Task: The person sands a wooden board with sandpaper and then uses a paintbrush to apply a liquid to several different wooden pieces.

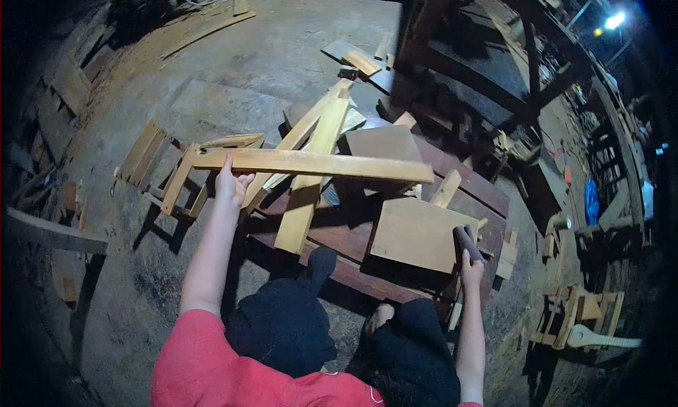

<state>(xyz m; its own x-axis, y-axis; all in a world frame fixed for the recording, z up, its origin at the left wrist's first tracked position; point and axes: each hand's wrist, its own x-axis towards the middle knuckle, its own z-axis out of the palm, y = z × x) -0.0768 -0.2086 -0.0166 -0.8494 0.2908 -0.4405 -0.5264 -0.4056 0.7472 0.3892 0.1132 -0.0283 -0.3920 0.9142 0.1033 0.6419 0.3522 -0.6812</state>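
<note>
Left grip: pinching the wooden bar near its left end, thumb over the near face, fingers curling below. Right grip: closing around a dark block, fingers wrapping its lower part.

Position: the bar is lying crosswise in front of the person, above the desk, long axis running left to right, far end tipping slightly toward the body. The left hand is the nearer, touching it; the bar's free end is pointing rightward, ahead and to the left of the right grip, well apart from the dark block. The bar is crossing over a pale plank; whether they are touching, cannot tell.

Count: one bar, one dark block, two brown boards ( and) resting on the desk. Planks under the bar are overlapping: at least two, exact number unclear. One pale-handled tool is showing just below the right grip.
</note>
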